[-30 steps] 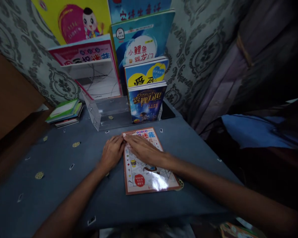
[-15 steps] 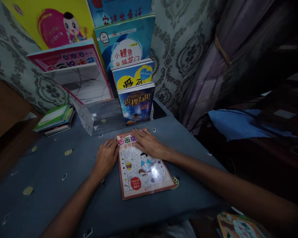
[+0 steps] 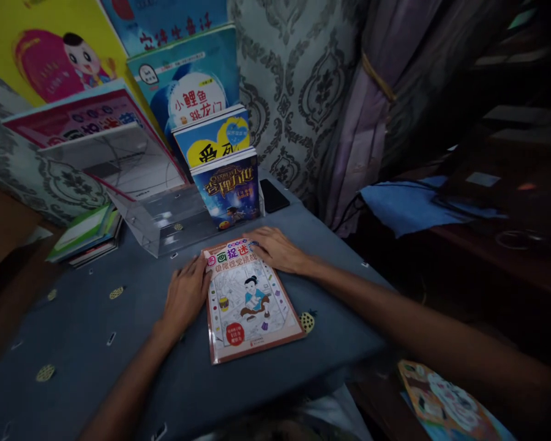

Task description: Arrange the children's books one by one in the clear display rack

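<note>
A picture book [image 3: 245, 294] with a brown-bordered cover lies face up on the table. My left hand [image 3: 186, 291] rests beside its upper left edge, fingers stretched forward and touching that edge. Over the upper right corner lies my right hand [image 3: 278, 250], its fingers extended across the border and covering the end of the title. Neither hand lifts the book. Just behind it, a dark blue book [image 3: 229, 191] stands in a clear acrylic rack [image 3: 147, 229].
Several upright books fill the rack, among them a teal one [image 3: 188, 79]. A stack of thin books [image 3: 85, 236] lies left on the patterned table [image 3: 96, 367]. A black phone-like slab [image 3: 274, 196] sits behind the rack. Another book [image 3: 445, 398] lies low at the right.
My right hand has slid from the book's title area toward its upper right corner, uncovering more of the title. My left hand stays by the left edge. The view has shifted right.
</note>
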`<state>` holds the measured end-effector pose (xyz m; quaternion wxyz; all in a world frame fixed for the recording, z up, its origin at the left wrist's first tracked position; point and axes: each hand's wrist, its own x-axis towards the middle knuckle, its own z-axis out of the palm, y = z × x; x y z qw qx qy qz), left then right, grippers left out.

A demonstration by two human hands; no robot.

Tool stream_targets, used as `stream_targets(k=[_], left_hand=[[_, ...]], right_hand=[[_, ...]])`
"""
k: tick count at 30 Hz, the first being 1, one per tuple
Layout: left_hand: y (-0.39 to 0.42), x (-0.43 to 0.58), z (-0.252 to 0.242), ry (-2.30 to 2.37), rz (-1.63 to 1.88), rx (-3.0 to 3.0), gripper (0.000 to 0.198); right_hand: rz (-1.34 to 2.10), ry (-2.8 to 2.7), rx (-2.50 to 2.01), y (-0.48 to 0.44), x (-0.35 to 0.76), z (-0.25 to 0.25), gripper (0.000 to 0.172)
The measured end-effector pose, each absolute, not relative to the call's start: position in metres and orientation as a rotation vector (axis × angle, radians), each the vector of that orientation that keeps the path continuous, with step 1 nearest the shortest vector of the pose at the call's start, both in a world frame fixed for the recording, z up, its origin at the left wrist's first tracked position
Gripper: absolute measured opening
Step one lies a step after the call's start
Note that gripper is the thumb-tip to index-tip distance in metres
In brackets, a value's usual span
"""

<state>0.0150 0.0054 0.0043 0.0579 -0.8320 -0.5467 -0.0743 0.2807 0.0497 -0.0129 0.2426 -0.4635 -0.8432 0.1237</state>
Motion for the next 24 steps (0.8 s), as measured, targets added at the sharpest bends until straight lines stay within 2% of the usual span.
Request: stream_targets(k=[10,17,24], left_hand=[[0.028,0.010,0.016,-1.541,-0.159,-2.575,0.039],[0.012,0.073,0.033,-1.624,0.024,-2.473,0.032],[-0.011,0.133,0.032,-1.556,0.014,-2.490,0.046]], right_hand=[[0.538,-2.051,-1.232,0.045,0.296,-0.015,0.040],[0.657,-1.783,-1.244,0.045,0.297,-0.013,0.030],[0.688,-1.705,-1.252,0.045,0.296,-0.010,0.025]])
